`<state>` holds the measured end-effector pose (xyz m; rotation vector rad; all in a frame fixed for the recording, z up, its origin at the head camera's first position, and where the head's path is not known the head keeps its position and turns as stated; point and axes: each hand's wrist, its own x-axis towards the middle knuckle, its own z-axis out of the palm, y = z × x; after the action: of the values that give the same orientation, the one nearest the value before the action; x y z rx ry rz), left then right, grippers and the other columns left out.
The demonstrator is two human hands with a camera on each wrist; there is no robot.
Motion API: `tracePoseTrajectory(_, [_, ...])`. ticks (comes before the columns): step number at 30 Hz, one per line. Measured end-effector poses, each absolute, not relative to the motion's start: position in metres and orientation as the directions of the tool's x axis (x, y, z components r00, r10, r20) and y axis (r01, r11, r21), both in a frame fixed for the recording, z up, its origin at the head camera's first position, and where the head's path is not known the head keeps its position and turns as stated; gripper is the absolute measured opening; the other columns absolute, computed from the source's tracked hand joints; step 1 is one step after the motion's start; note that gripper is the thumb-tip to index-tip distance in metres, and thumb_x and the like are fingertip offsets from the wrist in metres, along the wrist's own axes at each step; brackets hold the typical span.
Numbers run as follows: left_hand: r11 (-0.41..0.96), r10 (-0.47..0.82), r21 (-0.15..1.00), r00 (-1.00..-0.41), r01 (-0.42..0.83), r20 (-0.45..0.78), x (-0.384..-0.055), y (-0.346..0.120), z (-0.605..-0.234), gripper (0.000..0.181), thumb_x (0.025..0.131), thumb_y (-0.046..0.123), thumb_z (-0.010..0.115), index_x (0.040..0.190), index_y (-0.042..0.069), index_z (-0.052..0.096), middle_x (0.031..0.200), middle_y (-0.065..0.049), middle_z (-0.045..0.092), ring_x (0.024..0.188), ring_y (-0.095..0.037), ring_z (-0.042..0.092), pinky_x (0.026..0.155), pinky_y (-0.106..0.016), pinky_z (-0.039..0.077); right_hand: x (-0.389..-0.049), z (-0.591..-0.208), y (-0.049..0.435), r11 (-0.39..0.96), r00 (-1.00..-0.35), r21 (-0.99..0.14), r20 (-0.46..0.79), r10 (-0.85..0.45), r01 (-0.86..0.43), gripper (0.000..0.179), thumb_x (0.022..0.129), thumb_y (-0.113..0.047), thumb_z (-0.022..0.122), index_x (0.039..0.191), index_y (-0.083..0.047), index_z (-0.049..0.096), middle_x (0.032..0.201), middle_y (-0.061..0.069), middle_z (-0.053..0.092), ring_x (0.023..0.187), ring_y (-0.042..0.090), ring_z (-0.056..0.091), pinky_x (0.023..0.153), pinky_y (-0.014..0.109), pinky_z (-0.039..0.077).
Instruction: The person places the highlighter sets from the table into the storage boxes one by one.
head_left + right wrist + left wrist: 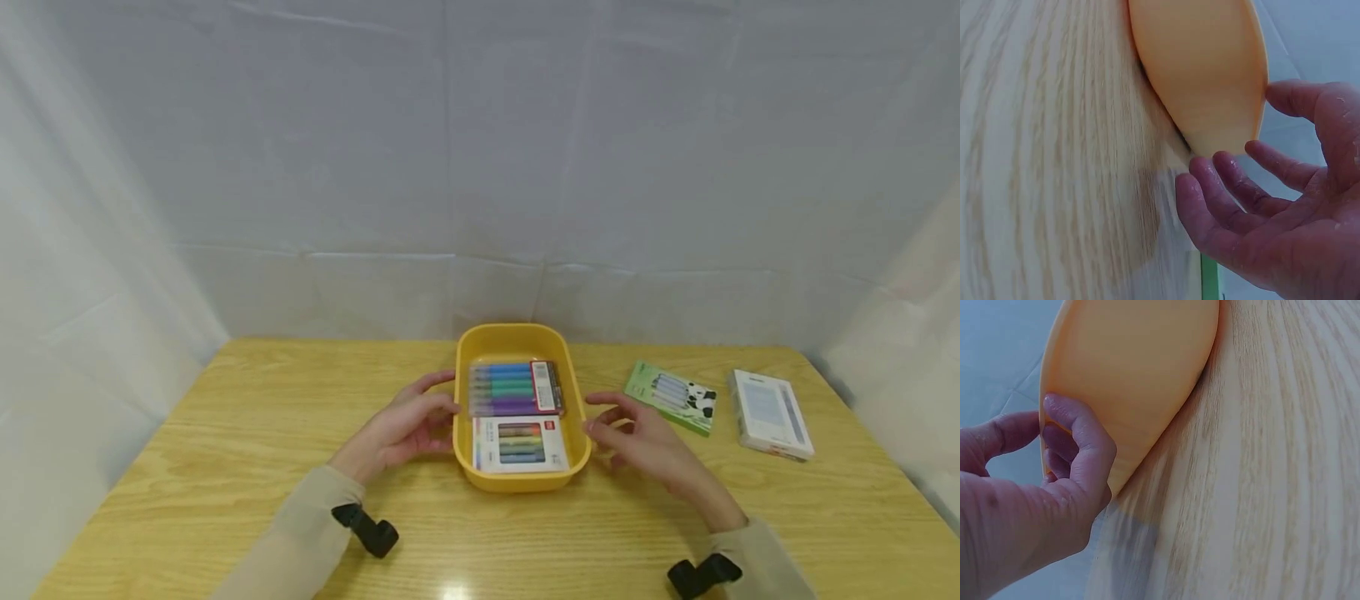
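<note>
A yellow plastic basket stands on the wooden table, seen in the head view. Inside it, a clear pack of blue, green and purple pens lies above a white windowed box of coloured sticks or pens. My left hand is at the basket's left side; in the left wrist view its thumb and curled fingers pinch the rim. On the opposite side, my right hand touches the rim with the thumb. Its other fingers are loosely bent and spread beside the wall.
To the right of the basket lies a green panda-printed pen box, partly behind the right hand. Further right is a white box, near the table's right edge. A pale curtain hangs behind the table.
</note>
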<state>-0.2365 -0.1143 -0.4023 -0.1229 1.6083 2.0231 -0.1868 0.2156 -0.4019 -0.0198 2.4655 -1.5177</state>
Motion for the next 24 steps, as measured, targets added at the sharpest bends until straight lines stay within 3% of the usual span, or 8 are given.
tracePoseTrajectory(6, [-0.134,0.347,0.874,-0.848,-0.468,-0.401,-0.237,-0.115,-0.403,0.066,0.097,0.007,0.054,0.157,0.017,0.029,0.141,-0.020,0.054,0.107,-0.023,0.061,0.079,-0.039,0.060,-0.186,-0.401,0.217,0.668,-0.989,-0.742,-0.058,-0.139,-0.050,0.058,0.095,-0.047,0.068,0.141,-0.013,0.057,0.122,0.012,0.066,0.105,0.024,0.066,0.083,0.038,0.058])
tracePoseTrajectory(10, [-0.135,0.341,0.875,-0.851,-0.464,-0.399,-0.236,-0.115,-0.403,0.065,0.097,0.006,0.054,0.157,0.016,0.029,0.140,-0.019,0.055,0.105,-0.022,0.061,0.079,-0.039,0.059,-0.185,-0.406,0.220,0.748,-0.981,-0.638,0.068,-0.180,-0.181,0.060,0.096,-0.050,0.066,0.141,-0.011,0.058,0.127,0.016,0.066,0.111,0.031,0.066,0.088,0.047,0.057])
tracePoseTrajectory(17, [-0.145,0.339,0.874,-0.853,-0.464,-0.397,-0.236,-0.113,-0.403,0.066,0.096,0.005,0.054,0.156,0.017,0.030,0.140,-0.019,0.054,0.104,-0.021,0.059,0.076,-0.036,0.056,-0.185,-0.411,0.226,0.822,-0.929,-0.448,0.274,-0.249,-0.352,0.054,0.097,-0.048,0.065,0.139,-0.013,0.061,0.135,0.014,0.064,0.122,0.039,0.062,0.097,0.060,0.051])
tracePoseTrajectory(24, [-0.145,0.332,0.874,-0.855,-0.465,-0.399,-0.237,-0.112,-0.404,0.066,0.096,0.006,0.055,0.156,0.018,0.032,0.142,-0.019,0.054,0.104,-0.020,0.060,0.075,-0.035,0.056,-0.187,-0.412,0.239,0.850,-0.839,-0.246,0.429,-0.335,-0.466,0.051,0.091,-0.038,0.074,0.136,-0.014,0.064,0.130,0.015,0.067,0.117,0.040,0.064,0.093,0.060,0.054])
